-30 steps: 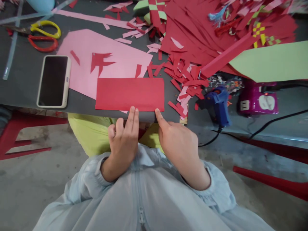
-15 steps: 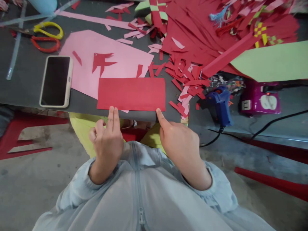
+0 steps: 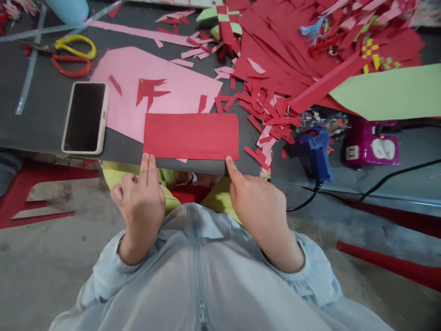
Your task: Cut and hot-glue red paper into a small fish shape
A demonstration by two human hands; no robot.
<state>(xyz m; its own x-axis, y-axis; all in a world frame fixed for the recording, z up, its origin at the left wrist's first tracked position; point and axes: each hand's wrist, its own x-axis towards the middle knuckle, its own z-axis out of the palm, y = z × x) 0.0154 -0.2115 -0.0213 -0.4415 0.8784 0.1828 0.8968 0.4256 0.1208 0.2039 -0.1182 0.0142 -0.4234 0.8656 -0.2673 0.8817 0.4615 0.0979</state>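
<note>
A red paper rectangle (image 3: pixel 191 136) lies along the near table edge, partly over a pink sheet (image 3: pixel 127 69). At its lower left corner rest two straight fingers of my left hand (image 3: pixel 144 204), pressing the near edge; the other fingers are bent loosely and hold nothing. My right hand (image 3: pixel 260 207) has its index finger stretched out, its tip on the near edge close to the right corner. The remaining right fingers are folded underneath and mostly hidden. Above the rectangle sits a notched red paper piece (image 3: pixel 143 91) on the pink sheet.
To the left are a phone (image 3: pixel 85 118) and scissors (image 3: pixel 74 55). Red and pink paper scraps (image 3: pixel 262 103) and red sheets (image 3: pixel 275 46) pile up at right. A blue glue gun (image 3: pixel 317 151), its cord and a purple power box (image 3: pixel 372 145) lie beyond my right hand.
My left hand has slid left along the paper's near edge to its corner. My right index finger stays near the right corner. The whole view has shifted slightly.
</note>
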